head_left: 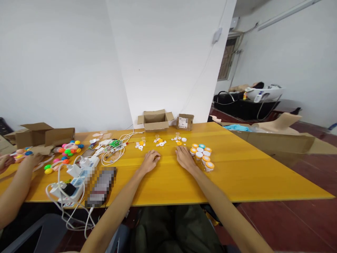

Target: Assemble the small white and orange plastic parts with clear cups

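My left hand [150, 160] rests palm down on the yellow table [237, 172], its fingers loosely curled and holding nothing. My right hand [184, 157] lies flat beside it, fingers stretched out and empty. Just right of my right hand stands a cluster of small jars [202, 154] with orange, white and teal lids. Beyond my fingers lie scattered small white and orange caps and discs [160, 142] and tiny clear cups.
An open cardboard box [155, 120] and a smaller labelled box [185, 122] sit at the far edge. White cables and power strips [79, 175] lie at left. Another person's arm [15, 182] reaches among coloured balls [68, 149] beside a cardboard box [42, 135].
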`<state>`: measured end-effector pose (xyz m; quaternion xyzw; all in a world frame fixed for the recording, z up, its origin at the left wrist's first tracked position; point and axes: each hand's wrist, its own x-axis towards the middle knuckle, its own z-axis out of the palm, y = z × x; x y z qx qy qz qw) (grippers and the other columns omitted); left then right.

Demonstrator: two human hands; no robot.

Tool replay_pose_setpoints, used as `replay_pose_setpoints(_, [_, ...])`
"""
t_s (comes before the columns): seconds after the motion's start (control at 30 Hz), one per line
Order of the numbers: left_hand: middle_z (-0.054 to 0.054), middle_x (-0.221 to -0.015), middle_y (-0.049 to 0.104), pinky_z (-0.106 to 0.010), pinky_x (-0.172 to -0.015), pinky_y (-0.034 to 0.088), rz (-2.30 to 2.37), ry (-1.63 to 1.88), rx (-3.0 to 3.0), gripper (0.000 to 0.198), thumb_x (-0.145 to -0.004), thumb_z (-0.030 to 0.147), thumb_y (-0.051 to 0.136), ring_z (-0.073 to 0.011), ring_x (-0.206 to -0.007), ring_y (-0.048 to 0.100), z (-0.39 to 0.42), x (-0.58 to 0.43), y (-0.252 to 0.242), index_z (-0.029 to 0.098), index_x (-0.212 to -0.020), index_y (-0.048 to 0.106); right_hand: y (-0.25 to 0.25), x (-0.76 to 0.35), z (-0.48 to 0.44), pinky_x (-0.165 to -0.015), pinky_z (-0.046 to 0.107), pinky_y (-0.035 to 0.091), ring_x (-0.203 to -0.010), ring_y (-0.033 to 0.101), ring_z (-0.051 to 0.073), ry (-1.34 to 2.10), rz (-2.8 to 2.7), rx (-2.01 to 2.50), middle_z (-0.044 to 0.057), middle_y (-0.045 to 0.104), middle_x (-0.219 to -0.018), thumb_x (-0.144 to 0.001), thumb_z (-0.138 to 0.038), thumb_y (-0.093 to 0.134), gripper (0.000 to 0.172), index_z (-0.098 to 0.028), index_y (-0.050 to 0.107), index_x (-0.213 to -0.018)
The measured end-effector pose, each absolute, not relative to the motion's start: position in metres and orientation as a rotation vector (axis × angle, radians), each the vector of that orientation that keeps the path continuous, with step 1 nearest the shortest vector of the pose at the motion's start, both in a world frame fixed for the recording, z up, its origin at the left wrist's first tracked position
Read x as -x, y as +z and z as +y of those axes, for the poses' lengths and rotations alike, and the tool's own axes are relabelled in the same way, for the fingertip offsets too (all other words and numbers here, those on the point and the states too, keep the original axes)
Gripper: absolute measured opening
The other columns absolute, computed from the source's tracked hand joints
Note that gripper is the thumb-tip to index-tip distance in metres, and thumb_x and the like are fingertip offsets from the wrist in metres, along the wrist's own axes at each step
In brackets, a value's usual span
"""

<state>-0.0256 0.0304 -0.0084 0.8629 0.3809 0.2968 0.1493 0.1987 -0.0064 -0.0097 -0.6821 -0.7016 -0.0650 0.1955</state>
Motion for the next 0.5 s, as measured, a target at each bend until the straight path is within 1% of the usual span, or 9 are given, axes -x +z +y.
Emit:
replay_pose_setpoints(0.13, [-0.005,-0.099,0.066,-0.039,-0.096,0.047,1.104,0.861,-2.477,0.015,-0.091,0.022,0.059,-0.0219,-0.101,0.06,0.031,0.025,-0.009,0.025,-0.1,0.071,-0.008,-0.199,-0.011,-0.097,0.038,0.043,-0.11,0.056,0.027,-0.166,-1.962,1.914,0.016,0.064,-0.119,-0.1,-0.02,0.032,0.038,-0.015,0.06,-0.124])
replay_pose_setpoints(0.33, [-0.005,-0.102,0.066,-0.039,-0.099,0.046,1.126,0.824,-2.476,0.016,-0.092,0.022,0.059,-0.022,-0.104,0.059,0.029,0.025,-0.007,0.025,-0.102,0.071,0.002,-0.191,-0.013,-0.099,0.041,0.041,-0.114,0.054,0.028,-0.116,-1.972,2.009,0.016,0.06,-0.124,-0.102,-0.03,0.033,0.037,-0.018,0.064,-0.119])
replay_pose_setpoints(0.5, [-0.006,-0.105,0.066,-0.041,-0.1,0.045,1.116,0.801,-2.466,0.018,-0.092,0.022,0.057,-0.0233,-0.106,0.058,0.028,0.025,-0.005,0.025,-0.104,0.07,0.003,-0.19,-0.006,-0.101,0.046,0.038,-0.116,0.052,0.031,-0.095,-1.936,2.079,0.017,0.059,-0.128,-0.102,-0.035,0.032,0.042,-0.019,0.061,-0.128])
